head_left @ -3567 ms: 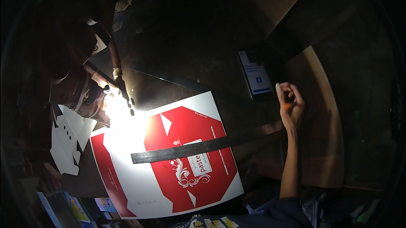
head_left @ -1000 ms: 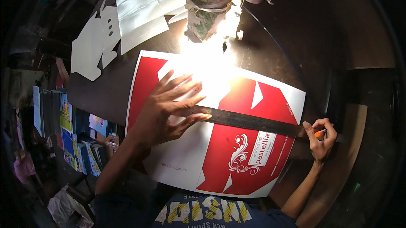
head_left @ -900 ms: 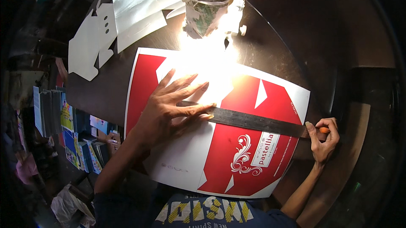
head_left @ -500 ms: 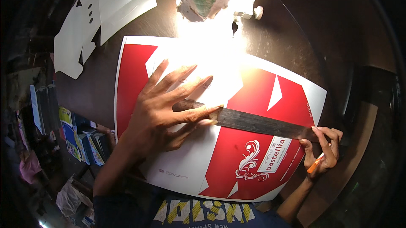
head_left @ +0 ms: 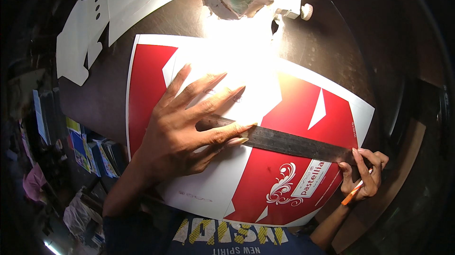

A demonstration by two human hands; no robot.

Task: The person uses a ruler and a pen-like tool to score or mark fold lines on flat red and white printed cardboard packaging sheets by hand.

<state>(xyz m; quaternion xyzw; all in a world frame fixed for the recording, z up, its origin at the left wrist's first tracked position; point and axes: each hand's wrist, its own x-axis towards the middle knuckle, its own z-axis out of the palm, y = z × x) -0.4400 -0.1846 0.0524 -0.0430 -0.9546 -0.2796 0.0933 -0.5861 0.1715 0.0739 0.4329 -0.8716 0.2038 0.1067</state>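
A printed red and white card sheet (head_left: pixel 298 108) lies on the table, with folded-box shapes and a scroll ornament on it. Across it slants a dark metal ruler (head_left: pixel 294 143). My left hand (head_left: pixel 177 132) is spread open over the sheet, its index finger and thumb pressing on the ruler. At the ruler's far right end, my right hand (head_left: pixel 366 174) is closed, thumb and fingers pinching that end. A slim orange pen-like tool (head_left: pixel 353 192) is tucked in the same hand; its exact kind does not show.
A bright lamp (head_left: pixel 241 37) hangs low, its glare washing out the sheet's top middle. White die-cut card pieces (head_left: pixel 137 4) lie at the far left on the brown table (head_left: pixel 97 103). Below the table's left edge are booklets (head_left: pixel 97 153) and a plastic bag (head_left: pixel 80 217).
The ruler's right end and my right hand sit slightly lower and further right in the picture. The orange tool has tilted in my fingers. My left hand stays spread on the sheet.
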